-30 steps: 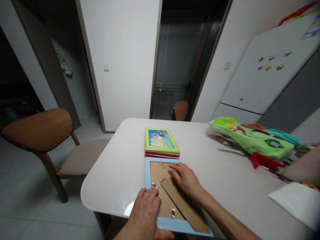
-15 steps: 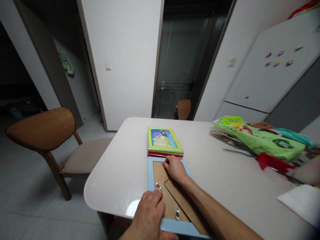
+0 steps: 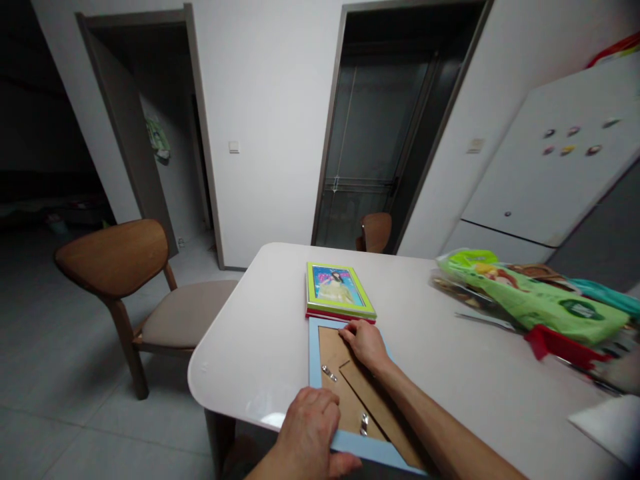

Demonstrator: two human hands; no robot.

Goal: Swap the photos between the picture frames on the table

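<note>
A light-blue picture frame point(image 3: 315, 353) lies face down on the white table point(image 3: 250, 353), its brown backing board point(image 3: 350, 393) with small metal clips facing up. My left hand point(image 3: 311, 430) grips the frame's near left corner, fingers curled over the edge. My right hand point(image 3: 367, 342) rests on the far end of the backing board, fingers bent and pressed down near the top clip. Just beyond lies a stack of frames point(image 3: 338, 294), the top one green with a picture of a figure in a dress, a red one under it.
A wooden chair point(image 3: 130, 280) stands left of the table. Green and teal bags point(image 3: 530, 293) and a red object point(image 3: 560, 345) lie at the right, white paper point(image 3: 605, 427) at the near right. A second chair point(image 3: 375, 231) stands beyond, before a dark doorway; a white fridge point(image 3: 545, 173) is at the right.
My right hand slid from the middle of the backing board to its far end. My left hand drew back to the near left corner. The view shifted.
</note>
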